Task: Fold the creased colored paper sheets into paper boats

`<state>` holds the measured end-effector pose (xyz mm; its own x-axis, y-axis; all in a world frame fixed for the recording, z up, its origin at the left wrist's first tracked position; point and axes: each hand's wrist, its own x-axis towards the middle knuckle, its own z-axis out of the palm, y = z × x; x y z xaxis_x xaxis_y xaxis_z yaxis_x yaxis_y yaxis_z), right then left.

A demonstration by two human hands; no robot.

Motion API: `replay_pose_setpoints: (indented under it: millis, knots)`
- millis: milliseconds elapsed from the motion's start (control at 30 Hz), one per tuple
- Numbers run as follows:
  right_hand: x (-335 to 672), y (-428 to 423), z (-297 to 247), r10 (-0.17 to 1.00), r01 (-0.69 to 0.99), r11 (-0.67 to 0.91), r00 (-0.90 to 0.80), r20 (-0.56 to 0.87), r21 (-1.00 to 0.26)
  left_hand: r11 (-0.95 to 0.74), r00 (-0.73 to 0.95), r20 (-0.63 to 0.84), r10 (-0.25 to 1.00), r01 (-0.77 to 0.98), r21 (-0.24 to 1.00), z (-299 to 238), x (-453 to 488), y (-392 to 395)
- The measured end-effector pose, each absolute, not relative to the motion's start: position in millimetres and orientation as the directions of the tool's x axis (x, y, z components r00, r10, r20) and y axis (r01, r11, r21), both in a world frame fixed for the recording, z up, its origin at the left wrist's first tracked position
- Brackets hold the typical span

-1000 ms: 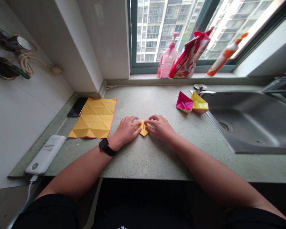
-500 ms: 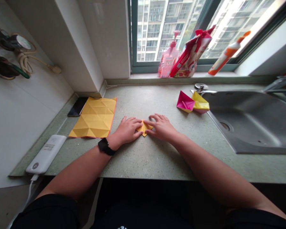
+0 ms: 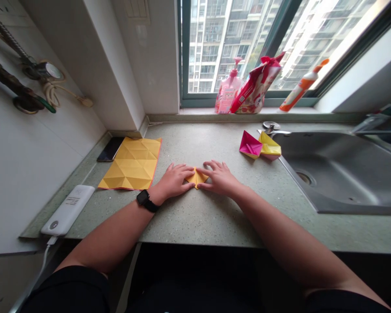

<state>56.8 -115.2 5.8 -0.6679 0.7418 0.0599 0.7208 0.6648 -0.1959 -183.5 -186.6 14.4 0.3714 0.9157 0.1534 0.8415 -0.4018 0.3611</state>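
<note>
A small piece of folded yellow paper [image 3: 196, 177] lies flat on the counter, its point toward me. My left hand [image 3: 176, 180] holds its left side, index fingertip at the upper edge and thumb near the lower tip. On the other side, my right hand [image 3: 219, 177] grips the paper between index finger and thumb, with the remaining fingers raised and loosely spread. Both hands partly cover the paper's outer corners. To the left rests a larger creased yellow sheet [image 3: 133, 163] with red edges beneath. Two folded paper shapes, magenta [image 3: 250, 145] and yellow [image 3: 270, 147], stand by the sink.
A dark phone [image 3: 111, 149] lies beside the creased sheet. Nearer me is a white power bank [image 3: 68, 209] with a cable hanging off the counter edge. The steel sink [image 3: 316, 204] takes up the right. A pink pump bottle [image 3: 228, 93], red bag [image 3: 257, 87] and orange-white bottle [image 3: 299, 91] line the windowsill.
The view has tilted up slightly, so the window and counter things appear lower. Both hands keep nearly the same hold on the folded paper, with slightly more of its middle showing.
</note>
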Motion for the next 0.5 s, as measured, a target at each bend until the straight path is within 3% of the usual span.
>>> replay_pose_setpoints:
  millis: [233,500]
  knots:
    - [56,-116,4,0.750,0.728,0.653,-0.661,0.040,-0.211,-0.313,0.271,0.158,0.949,0.859,0.405,9,-194,-178]
    - [65,-108,-3,0.763,0.687,0.630,-0.635,0.121,-0.362,-0.335,0.286,0.188,0.939,0.881,0.334,10,-196,-176]
